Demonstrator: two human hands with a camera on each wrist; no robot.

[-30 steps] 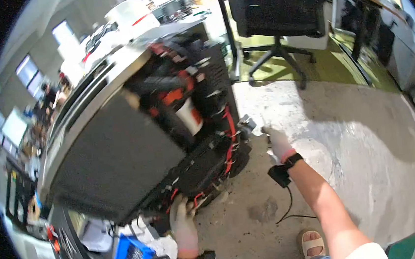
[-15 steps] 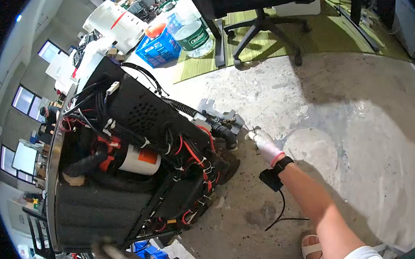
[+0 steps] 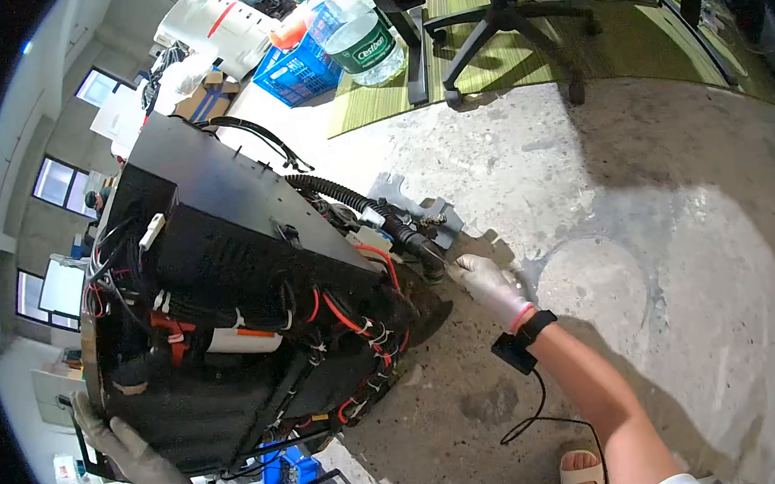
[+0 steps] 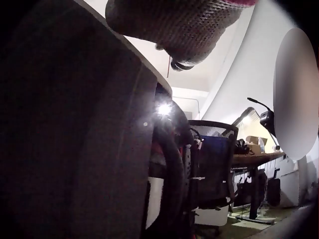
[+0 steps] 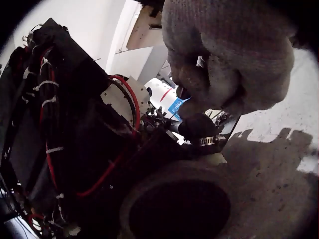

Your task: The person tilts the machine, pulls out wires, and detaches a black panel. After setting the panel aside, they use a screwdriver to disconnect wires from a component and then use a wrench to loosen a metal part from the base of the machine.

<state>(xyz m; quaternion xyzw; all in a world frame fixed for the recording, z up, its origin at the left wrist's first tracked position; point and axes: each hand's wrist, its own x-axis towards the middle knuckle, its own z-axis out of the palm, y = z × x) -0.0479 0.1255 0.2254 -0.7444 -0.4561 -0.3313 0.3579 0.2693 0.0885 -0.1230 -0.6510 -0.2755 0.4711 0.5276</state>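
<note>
A large black machine [image 3: 223,256] with bundled black and red wires fills the left of the head view. My gloved right hand [image 3: 490,290] is at its lower right, fingers curled around a thin rod-like piece mostly hidden by the glove. Its fingertips are right beside the end of a black corrugated hose [image 3: 337,191]. In the right wrist view a metal hose clamp [image 5: 207,142] shows just below the curled fingers. My gloved left hand [image 3: 139,457] lies along the machine's far left edge, its fingers fairly straight. The left wrist view shows that glove [image 4: 174,30] above the dark panel.
Behind the machine stand a blue crate [image 3: 299,73] and a large water bottle [image 3: 366,50]. An office chair [image 3: 499,39] is on a green mat [image 3: 520,69]. A blue bin [image 3: 288,476] sits below the machine. A cable [image 3: 551,419] trails from the right wrist.
My left hand has moved from the machine's lower wires to its far left edge. My right hand has come in closer to the hose end. The head view has shifted, showing more of the machine's back.
</note>
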